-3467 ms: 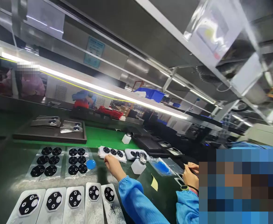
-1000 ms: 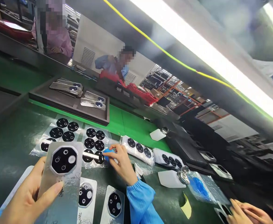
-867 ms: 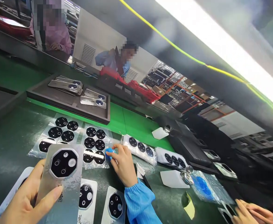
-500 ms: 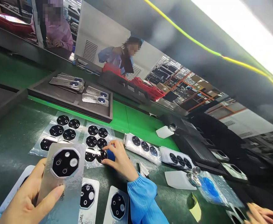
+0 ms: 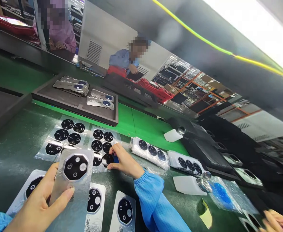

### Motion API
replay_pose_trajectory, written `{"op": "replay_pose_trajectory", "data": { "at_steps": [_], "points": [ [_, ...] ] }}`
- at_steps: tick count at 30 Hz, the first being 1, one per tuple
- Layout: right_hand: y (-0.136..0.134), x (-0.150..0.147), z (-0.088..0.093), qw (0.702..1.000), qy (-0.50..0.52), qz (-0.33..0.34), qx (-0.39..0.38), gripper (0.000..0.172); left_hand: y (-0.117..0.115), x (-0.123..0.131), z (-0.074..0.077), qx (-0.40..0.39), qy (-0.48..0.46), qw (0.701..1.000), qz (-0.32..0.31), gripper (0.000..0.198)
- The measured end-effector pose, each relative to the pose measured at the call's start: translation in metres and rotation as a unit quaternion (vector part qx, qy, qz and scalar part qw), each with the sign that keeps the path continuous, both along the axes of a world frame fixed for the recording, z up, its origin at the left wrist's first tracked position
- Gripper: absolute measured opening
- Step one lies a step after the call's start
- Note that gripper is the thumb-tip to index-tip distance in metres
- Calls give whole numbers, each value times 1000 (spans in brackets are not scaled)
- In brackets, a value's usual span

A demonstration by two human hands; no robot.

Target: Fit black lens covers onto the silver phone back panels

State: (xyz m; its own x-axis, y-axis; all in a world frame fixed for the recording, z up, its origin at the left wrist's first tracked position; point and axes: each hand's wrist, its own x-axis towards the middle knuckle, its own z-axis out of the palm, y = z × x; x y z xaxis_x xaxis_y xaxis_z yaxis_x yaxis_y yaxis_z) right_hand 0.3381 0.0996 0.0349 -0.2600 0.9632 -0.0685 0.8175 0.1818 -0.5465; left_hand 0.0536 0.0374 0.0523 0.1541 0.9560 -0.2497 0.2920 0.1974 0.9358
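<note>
My left hand [image 5: 41,206] grips a silver phone back cover [image 5: 71,190] with a black octagonal camera plate, held up over the green bench. My right hand [image 5: 125,162], in a blue sleeve, reaches to a clear sheet of black octagonal lens pieces [image 5: 102,141]. Its thumb and fingers pinch one black lens piece [image 5: 107,159] at the sheet's near edge. A small blue pad [image 5: 116,159] shows just under those fingers.
More back covers [image 5: 124,212] lie at the near edge. A second lens sheet [image 5: 64,137] and wrapped lens packs [image 5: 151,150] lie nearby. A dark tray [image 5: 107,119] holds covers. A white bottle [image 5: 187,185], a blue bag [image 5: 220,193] and a co-worker's hand [image 5: 276,220] are at the right.
My right hand slid from the blue pad onto the sheet's near edge and pinched a black lens piece. My left hand has kept the back cover raised since a second ago.
</note>
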Motion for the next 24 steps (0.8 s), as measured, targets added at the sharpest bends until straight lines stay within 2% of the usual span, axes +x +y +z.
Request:
{"op": "replay_pose_trajectory", "data": {
  "at_steps": [5, 7, 10, 14, 18, 24],
  "points": [
    [-23, -9, 0, 999, 9, -20, 31, 38, -1, 0, -7, 6, -33, 996, -82, 71],
    [-30, -12, 1, 999, 11, -15, 40, 40, -5, 4, -5, 1, -39, 996, -78, 68],
    [-34, -13, 1, 999, 13, 1, 46, 44, -11, 10, -5, -6, -19, 999, -37, 67],
    [-30, -10, 0, 999, 13, 9, 48, 44, -15, 10, -10, -13, 8, 1000, -12, 68],
    [-30, -10, 0, 999, 6, -1, 50, 37, -13, 8, -14, -22, 4, 999, -29, 73],
    [-39, -16, 7, 997, -50, 17, 60, 34, -10, 7, -5, -71, -40, 995, -61, 80]
  ]
}}
